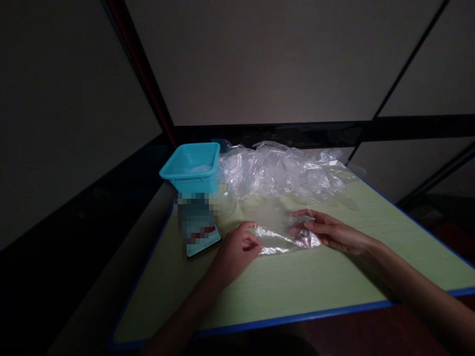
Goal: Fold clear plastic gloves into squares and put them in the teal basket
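Observation:
A clear plastic bag (276,242) stretches between my two hands, low over the front half of the table. My left hand (243,247) pinches its left edge between thumb and fingers. At the other end, my right hand (326,231) grips the bag with the thumb on top; some of its fingers show through the film. Beyond both hands spreads a heap of crumpled clear plastic bags (282,170). Whether anything lies inside the held bag I cannot tell.
A turquoise plastic basket (189,175) stands at the back left, with something whitish inside. In front of it lies a phone (204,245), its screen partly blurred. The pale green table (297,287) has a blue edge; walls or panels rise behind and to the left.

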A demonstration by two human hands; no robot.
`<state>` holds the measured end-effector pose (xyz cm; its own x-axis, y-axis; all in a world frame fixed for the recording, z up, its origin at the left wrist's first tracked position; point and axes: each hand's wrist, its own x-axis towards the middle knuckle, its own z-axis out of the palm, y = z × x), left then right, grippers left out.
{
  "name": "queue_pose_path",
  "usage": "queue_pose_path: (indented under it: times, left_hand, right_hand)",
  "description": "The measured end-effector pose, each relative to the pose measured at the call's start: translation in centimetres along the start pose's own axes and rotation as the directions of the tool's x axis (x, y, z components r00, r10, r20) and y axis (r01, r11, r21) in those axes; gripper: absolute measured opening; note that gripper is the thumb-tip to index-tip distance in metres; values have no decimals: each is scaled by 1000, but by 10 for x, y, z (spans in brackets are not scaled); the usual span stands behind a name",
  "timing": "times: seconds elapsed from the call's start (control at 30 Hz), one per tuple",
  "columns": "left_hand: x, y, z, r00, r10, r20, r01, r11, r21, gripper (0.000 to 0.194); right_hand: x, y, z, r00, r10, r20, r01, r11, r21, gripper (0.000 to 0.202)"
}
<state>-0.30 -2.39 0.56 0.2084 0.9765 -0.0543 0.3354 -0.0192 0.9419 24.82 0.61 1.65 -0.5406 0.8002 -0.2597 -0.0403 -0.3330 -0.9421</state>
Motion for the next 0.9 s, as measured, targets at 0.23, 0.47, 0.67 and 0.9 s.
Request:
queue_pose_path:
  times: [0.23, 0.47, 0.67, 0.9]
  left_hand:
    - [1, -3, 0, 1000, 16, 2, -16, 999, -32, 39]
    - [1, -5, 2, 1000, 17, -17, -17, 999, -42, 38]
    - [3, -9, 3, 999, 24, -33, -25, 999, -25, 44]
    - [3, -14, 5, 996, 26, -85, -27, 1000, -14, 66]
  right_hand:
    - [4, -4, -4, 976, 26, 217, -26, 1000, -1, 66]
    - [9, -5, -7, 940, 32, 340, -56, 997, 61, 75]
    - [11, -3, -8, 936, 17, 350, -63, 991, 120, 78]
    - [-1, -4, -7, 984, 29, 176, -43, 996, 74, 90]
